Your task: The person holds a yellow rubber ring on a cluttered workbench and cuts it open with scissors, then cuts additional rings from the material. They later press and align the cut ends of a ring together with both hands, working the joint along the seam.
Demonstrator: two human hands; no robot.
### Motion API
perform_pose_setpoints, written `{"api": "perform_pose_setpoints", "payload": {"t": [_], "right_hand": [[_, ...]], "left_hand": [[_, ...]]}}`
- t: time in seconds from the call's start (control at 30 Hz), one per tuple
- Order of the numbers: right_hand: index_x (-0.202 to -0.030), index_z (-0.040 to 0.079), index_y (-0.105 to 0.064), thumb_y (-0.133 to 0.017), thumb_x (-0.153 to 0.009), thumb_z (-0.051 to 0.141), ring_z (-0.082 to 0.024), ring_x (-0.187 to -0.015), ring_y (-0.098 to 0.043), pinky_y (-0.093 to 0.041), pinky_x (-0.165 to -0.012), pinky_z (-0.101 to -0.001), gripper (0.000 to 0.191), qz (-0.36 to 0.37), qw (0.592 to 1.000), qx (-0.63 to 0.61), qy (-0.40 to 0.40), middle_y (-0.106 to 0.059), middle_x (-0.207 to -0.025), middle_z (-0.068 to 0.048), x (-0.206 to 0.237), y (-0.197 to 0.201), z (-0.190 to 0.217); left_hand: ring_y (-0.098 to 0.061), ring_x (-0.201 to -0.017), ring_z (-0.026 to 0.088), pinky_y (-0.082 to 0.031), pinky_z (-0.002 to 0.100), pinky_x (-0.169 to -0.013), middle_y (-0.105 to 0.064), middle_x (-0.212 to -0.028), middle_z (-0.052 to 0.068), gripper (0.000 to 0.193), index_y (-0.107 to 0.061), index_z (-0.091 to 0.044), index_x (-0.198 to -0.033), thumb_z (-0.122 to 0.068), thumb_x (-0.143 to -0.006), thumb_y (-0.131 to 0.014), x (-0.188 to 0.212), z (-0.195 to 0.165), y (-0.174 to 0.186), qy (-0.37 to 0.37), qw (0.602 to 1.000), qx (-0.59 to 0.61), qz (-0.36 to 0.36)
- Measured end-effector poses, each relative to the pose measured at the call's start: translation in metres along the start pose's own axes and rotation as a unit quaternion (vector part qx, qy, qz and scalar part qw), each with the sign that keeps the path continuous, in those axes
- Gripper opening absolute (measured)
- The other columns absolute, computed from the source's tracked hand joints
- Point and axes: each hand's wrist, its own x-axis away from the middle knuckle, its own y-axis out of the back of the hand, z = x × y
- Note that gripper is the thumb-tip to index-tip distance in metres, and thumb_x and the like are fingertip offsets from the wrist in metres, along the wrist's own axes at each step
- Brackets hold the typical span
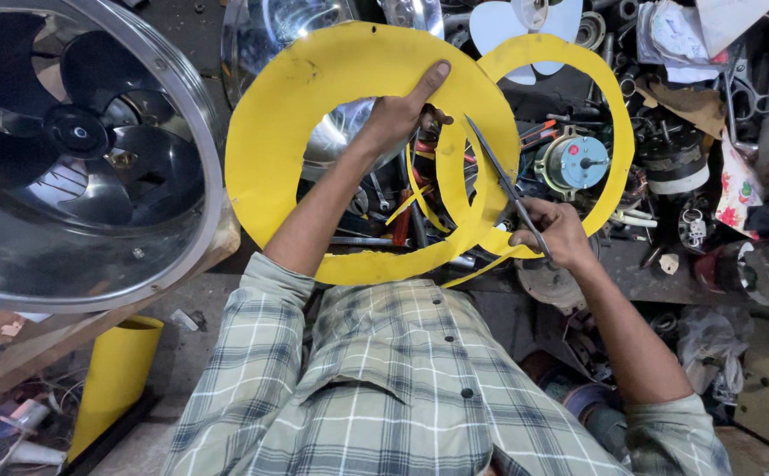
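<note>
My left hand [402,113] grips the inner edge of a big yellow ring [296,106], thumb on top, holding it up in front of me. A second, thinner yellow ring [609,88] overlaps it to the right. My right hand [554,234] holds metal scissors [495,167], blades pointing up-left across the overlap of the two rings. Thin yellow cut strips [481,267] curl and hang from the rings near the scissors.
A large steel fan housing with dark blades [76,141] fills the left. Behind the rings lies a cluttered bench with a small motor [578,161], tools, wires and a white fan blade [512,22]. A yellow cylinder [115,375] stands at lower left.
</note>
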Motion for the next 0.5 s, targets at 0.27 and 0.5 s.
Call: {"api": "perform_pose_setpoints", "payload": {"t": [0.27,0.5], "right_hand": [[-0.125,0.0,-0.069,-0.093,-0.065,0.022,-0.003,-0.064,-0.051,-0.04,-0.055,-0.0221,0.069,0.019,0.999,0.01,0.037,-0.062,-0.073,0.006,-0.006,0.008,-0.001],[-0.125,0.001,-0.073,-0.093,-0.067,0.022,-0.005,-0.063,-0.046,-0.036,-0.054,-0.0249,0.065,0.021,0.998,0.046,0.026,-0.056,-0.069,0.004,-0.004,0.005,0.003]], "left_hand": [[-0.06,-0.055,0.007,-0.067,0.027,-0.064,-0.07,-0.081,0.004,0.05,-0.069,0.0,-0.112,-0.047,-0.097,-0.065,0.006,-0.005,-0.002,0.013,0.998,0.049,0.031],[-0.058,-0.055,0.006,-0.07,0.033,-0.069,-0.068,-0.08,0.004,0.05,-0.068,0.0,-0.107,-0.048,-0.098,-0.065,0.007,-0.012,-0.003,0.017,0.998,0.052,0.043]]}}
